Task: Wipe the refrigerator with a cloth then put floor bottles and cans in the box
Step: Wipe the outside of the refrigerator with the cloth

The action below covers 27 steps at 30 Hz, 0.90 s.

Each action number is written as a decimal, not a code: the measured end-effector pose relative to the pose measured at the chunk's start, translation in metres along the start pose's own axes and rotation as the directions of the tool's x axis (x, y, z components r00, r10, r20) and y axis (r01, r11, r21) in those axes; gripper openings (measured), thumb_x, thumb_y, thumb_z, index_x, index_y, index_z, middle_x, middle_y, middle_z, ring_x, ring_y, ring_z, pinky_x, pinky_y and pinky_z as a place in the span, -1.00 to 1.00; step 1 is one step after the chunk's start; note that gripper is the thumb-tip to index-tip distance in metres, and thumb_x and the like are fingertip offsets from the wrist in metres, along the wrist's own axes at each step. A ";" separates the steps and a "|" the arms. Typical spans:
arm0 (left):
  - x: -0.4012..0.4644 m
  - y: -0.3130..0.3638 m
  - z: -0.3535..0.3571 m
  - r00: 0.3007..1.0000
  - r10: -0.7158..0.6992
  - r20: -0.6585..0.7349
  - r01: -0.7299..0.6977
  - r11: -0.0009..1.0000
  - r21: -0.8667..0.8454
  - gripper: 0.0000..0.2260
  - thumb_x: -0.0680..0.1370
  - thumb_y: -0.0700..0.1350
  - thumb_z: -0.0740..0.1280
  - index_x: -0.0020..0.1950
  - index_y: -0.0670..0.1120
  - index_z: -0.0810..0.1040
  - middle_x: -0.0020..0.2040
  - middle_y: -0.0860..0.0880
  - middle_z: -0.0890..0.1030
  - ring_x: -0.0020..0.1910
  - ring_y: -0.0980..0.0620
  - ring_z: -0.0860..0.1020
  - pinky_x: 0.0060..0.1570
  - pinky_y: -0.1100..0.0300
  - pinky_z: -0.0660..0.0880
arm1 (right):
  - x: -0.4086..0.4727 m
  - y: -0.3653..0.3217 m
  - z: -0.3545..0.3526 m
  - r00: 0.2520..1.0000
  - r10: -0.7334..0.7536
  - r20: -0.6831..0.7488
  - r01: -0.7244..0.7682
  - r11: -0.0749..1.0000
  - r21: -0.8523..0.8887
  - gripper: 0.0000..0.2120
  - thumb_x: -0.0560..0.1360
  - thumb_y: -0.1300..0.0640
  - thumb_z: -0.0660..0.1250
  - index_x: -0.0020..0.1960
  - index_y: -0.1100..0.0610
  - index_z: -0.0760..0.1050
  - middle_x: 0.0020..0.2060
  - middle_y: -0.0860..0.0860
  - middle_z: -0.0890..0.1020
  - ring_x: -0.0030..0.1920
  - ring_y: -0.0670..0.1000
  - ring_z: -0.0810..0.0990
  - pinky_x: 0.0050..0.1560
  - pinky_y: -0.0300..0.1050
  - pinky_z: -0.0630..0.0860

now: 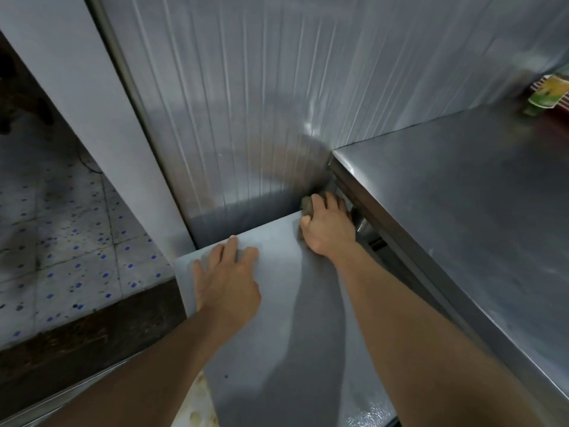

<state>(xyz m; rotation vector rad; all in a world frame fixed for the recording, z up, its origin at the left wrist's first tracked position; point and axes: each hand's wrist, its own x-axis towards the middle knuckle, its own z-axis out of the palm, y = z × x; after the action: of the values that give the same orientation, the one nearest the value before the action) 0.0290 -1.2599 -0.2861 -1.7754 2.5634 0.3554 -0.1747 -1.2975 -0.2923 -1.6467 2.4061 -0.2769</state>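
Observation:
The refrigerator's grey top (277,318) lies below me, its far edge against a ribbed metal wall. My left hand (228,282) rests flat on that top near the far left corner, fingers spread. My right hand (328,226) grips a small brownish cloth (307,204) at the far right corner, in the gap beside the steel counter. Most of the cloth is hidden under the fingers. No bottles, cans or box are in view on the floor.
A steel counter (462,211) stands higher on the right, with a green-labelled packet (548,94) at its far end. The ribbed metal wall (246,87) rises behind. Speckled floor tiles (61,241) and a dark step lie to the left.

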 end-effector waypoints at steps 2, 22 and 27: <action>0.000 -0.001 0.001 1.000 -0.005 0.010 0.005 1.000 -0.009 -0.54 0.52 -0.08 0.16 0.41 0.14 0.17 0.54 -0.02 -0.01 0.49 -0.07 0.01 0.38 -0.19 0.07 | -0.012 0.004 0.002 1.000 0.017 -0.024 -0.017 1.000 -0.011 -0.52 0.55 0.00 0.10 0.42 0.10 0.13 0.42 0.19 0.18 0.37 0.27 0.20 0.36 0.15 0.23; -0.044 -0.054 -0.009 0.999 -0.031 -0.009 0.030 0.991 -0.128 -0.50 0.47 -0.16 0.27 0.41 0.03 0.31 0.47 0.05 0.23 0.39 -0.09 0.19 0.32 -0.06 0.16 | -0.090 0.026 0.002 0.999 0.042 -0.014 -0.044 0.991 -0.123 -0.40 0.56 0.01 0.08 0.53 0.10 -0.02 0.52 0.15 0.05 0.49 0.22 0.03 0.47 0.13 0.08; -0.043 -0.068 -0.012 1.000 -0.010 -0.013 0.006 0.968 -0.251 -0.46 0.44 -0.31 0.25 0.40 0.00 0.35 0.47 0.08 0.27 0.38 -0.08 0.19 0.32 -0.04 0.15 | -0.147 -0.052 0.027 0.933 -0.355 0.054 0.358 0.933 -0.044 -0.42 0.50 -0.02 -0.01 0.50 0.10 0.15 0.50 0.12 0.17 0.50 0.21 0.06 0.46 0.09 0.06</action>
<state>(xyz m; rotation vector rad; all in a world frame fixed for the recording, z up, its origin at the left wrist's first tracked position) 0.1088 -1.2453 -0.2816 -1.8674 2.6203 0.6987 -0.0687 -1.1801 -0.2938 -2.0873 2.0845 -0.2298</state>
